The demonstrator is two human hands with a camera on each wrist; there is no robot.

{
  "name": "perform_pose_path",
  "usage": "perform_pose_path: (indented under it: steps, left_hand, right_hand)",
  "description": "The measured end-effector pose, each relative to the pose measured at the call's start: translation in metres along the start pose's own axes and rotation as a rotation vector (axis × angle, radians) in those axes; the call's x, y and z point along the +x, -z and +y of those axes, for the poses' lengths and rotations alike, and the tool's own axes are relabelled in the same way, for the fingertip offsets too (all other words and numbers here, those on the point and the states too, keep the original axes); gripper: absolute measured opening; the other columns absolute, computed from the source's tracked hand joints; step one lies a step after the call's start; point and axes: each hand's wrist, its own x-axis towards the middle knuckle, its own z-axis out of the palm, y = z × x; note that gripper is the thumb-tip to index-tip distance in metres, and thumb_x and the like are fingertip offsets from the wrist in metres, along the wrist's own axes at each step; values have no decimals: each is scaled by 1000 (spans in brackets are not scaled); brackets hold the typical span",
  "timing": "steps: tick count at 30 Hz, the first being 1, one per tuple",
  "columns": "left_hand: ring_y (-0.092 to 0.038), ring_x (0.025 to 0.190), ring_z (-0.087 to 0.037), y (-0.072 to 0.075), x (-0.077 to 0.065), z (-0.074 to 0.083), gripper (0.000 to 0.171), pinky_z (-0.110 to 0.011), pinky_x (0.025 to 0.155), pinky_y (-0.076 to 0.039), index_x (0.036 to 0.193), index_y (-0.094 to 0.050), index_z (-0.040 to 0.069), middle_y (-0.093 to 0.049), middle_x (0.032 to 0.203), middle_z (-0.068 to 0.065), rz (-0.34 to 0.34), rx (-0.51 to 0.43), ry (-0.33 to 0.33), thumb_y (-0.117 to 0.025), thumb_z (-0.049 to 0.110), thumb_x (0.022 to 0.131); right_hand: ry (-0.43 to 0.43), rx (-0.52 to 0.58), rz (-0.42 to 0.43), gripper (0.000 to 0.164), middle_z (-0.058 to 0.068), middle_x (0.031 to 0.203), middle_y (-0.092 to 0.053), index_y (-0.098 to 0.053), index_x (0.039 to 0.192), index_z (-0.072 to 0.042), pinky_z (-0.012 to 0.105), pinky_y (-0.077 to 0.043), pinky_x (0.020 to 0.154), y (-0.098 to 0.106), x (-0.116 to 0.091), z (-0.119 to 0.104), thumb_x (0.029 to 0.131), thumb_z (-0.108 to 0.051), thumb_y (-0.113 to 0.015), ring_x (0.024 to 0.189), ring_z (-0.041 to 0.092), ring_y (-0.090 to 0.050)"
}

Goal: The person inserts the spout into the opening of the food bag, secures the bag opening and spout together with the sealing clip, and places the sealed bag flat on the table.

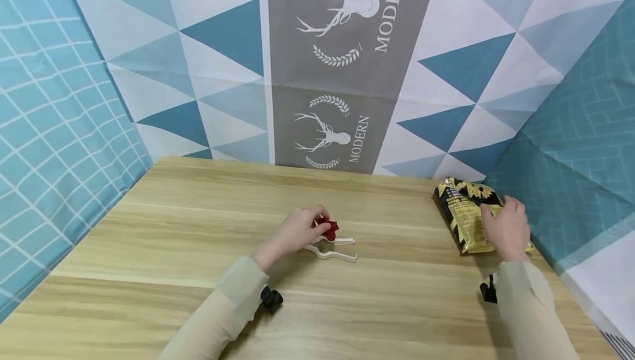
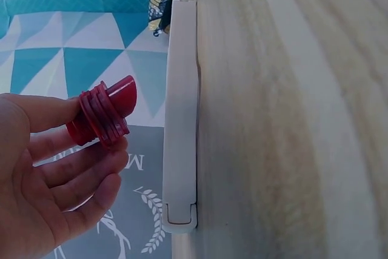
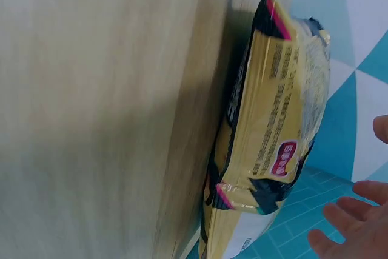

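Observation:
My left hand pinches a small red plastic spout between thumb and fingers. In the left wrist view its ridged collar and slanted open end show. Just below that hand on the table lies a white bag clip, its two arms spread apart in the head view. The near arm is kinked, with a small hook at its tip. Over to the right, a shiny black-and-gold snack bag lies flat. My right hand hovers over its right side, fingers loosely bent and apart from the bag in the right wrist view.
The wood-grain table ends at a patterned backdrop with triangles and deer heads. Blue tiled-print cloth stands along the left side, and teal cloth rises close beside the bag.

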Motion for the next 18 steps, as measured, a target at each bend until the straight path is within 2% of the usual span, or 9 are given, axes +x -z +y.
perform_pose_path:
  steps: [8, 13, 18]
  left_hand:
    - [-57, 72, -8, -3, 0, -1, 15, -25, 66, -45, 98, -61, 13, -65, 84, 1, -1, 8, -12, -58, 25, 89]
    - [-58, 75, -10, -3, 0, -1, 17, -28, 68, -46, 99, -61, 9, -66, 85, 0, 1, 18, -28, -58, 22, 88]
    - [-57, 75, -9, -4, -1, -1, 18, -27, 69, -45, 100, -62, 10, -66, 86, 1, -3, 23, -9, -57, 23, 89]
  right_hand:
    - [-80, -49, -44, 98, 44, 128, -24, -14, 136, 17, 65, -27, 88, 0, 7, 16, 85, -63, -38, 112, 58, -27]
    - [-118, -51, -84, 104, 46, 126, -25, -13, 134, 20, 64, -27, 90, -1, 9, 22, 82, -67, -37, 113, 59, -27]
    - [-119, -49, -139, 107, 48, 124, -23, -11, 132, 24, 64, -26, 90, -3, 11, 24, 83, -68, -35, 113, 59, -25]
